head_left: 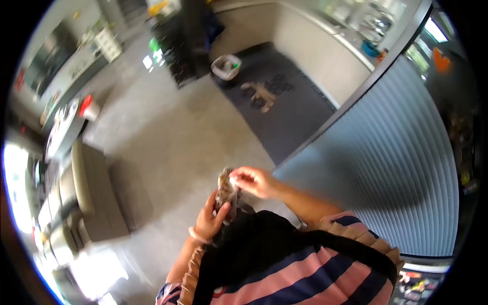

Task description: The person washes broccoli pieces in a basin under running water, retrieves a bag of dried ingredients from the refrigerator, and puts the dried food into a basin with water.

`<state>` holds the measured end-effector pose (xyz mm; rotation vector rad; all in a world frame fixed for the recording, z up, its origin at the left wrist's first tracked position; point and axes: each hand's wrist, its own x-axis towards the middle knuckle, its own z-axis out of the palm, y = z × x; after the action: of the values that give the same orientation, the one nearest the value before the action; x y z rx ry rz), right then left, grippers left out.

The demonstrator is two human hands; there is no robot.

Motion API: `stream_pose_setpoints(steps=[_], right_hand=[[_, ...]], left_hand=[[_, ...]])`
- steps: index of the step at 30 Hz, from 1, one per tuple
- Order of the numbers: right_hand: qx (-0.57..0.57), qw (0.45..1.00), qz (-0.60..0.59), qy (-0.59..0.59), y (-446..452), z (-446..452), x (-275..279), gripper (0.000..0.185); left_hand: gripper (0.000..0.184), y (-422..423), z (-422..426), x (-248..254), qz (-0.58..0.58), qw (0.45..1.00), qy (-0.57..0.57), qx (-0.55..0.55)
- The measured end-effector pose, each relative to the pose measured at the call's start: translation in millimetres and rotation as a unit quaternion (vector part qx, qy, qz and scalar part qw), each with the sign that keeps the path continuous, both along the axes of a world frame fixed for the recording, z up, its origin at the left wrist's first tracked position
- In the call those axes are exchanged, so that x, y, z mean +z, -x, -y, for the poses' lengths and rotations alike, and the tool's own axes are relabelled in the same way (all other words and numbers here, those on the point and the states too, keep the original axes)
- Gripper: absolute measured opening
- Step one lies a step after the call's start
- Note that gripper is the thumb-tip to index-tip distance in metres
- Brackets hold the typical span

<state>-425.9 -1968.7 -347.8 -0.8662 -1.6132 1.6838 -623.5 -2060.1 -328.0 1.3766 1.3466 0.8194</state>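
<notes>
My left hand [207,219] is wrapped round a small clear plastic bag [223,189] with brown contents, held in front of my body. What the brown contents are is too blurred to tell. My right hand [258,182] is closed in a pinch at the upper right side of the bag, and a small whitish bit shows at its fingertips. Whether that bit is part of the bag, I cannot make out. A black apron [254,239] lies just below both hands.
To the right stands a ribbed glass door panel [386,152]. A dark mat [290,122] lies ahead, with a lined waste bin [226,67] at its corner. A sofa [94,188] is on the left, and a red-and-white bucket [89,108] stands beyond it.
</notes>
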Motion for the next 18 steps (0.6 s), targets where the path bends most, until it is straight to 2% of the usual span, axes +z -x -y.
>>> stream_pose_setpoints(steps=[2, 3, 4, 6, 7, 8, 9, 10, 12, 13, 14, 16, 18], right_hand=[[-0.01, 0.998, 0.039, -0.046, 6.3, -33.8, 1.5, 0.021], [-0.017, 0.994, 0.05, -0.099, 11.2, -52.4, 2.1, 0.021], [-0.024, 0.986, 0.065, -0.153, 15.5, -73.9, 1.1, 0.021], [-0.004, 0.978, 0.105, -0.178, 22.7, -121.3, -14.4, 0.021], [-0.022, 0.97, 0.093, -0.222, 27.2, -129.8, -15.3, 0.021], [-0.031, 0.961, 0.081, -0.264, 24.2, -156.1, -19.0, 0.021], [0.01, 0.975, 0.128, -0.179, 18.0, -180.4, -8.3, 0.02], [-0.003, 0.975, 0.127, -0.182, 12.0, -203.6, -11.7, 0.02], [0.036, 0.995, 0.027, -0.088, 10.5, -256.1, -17.4, 0.019], [0.052, 0.998, 0.008, -0.028, 3.1, -288.6, -15.1, 0.019], [0.039, 0.999, -0.003, -0.037, 6.5, -304.6, -14.3, 0.019], [0.091, 0.995, 0.032, 0.024, -5.9, -351.6, -3.2, 0.02], [0.111, 0.993, 0.05, 0.006, -13.2, -393.0, -0.5, 0.021]], left_hand=[[0.045, 15.5, -54.7, -5.6, -0.016, 0.998, 0.005, -0.059], [0.037, 21.1, -85.5, -10.2, -0.097, 0.993, -0.022, -0.062], [0.03, 27.7, -120.1, -26.3, -0.168, 0.967, -0.172, -0.079], [0.027, 17.4, -183.0, -19.9, -0.18, 0.951, -0.25, -0.035], [0.027, 14.1, -200.3, -15.1, -0.174, 0.946, -0.268, -0.062], [0.025, 7.0, -229.3, -17.5, -0.127, 0.96, -0.238, -0.07], [0.024, 2.4, -252.0, -22.3, -0.083, 0.973, -0.2, -0.074], [0.024, -1.8, -271.9, -26.5, -0.084, 0.971, -0.206, -0.087], [0.022, -0.3, -319.4, -25.8, 0.006, 0.999, -0.026, -0.039], [0.021, -10.3, -345.3, -22.5, 0.078, 0.997, -0.006, -0.014], [0.022, -4.1, -358.4, -23.0, 0.109, 0.994, 0.007, -0.023], [0.022, -9.3, -400.2, -16.6, 0.111, 0.993, 0.035, -0.03], [0.023, -12.9, -437.0, -17.1, 0.12, 0.99, 0.07, -0.031]])
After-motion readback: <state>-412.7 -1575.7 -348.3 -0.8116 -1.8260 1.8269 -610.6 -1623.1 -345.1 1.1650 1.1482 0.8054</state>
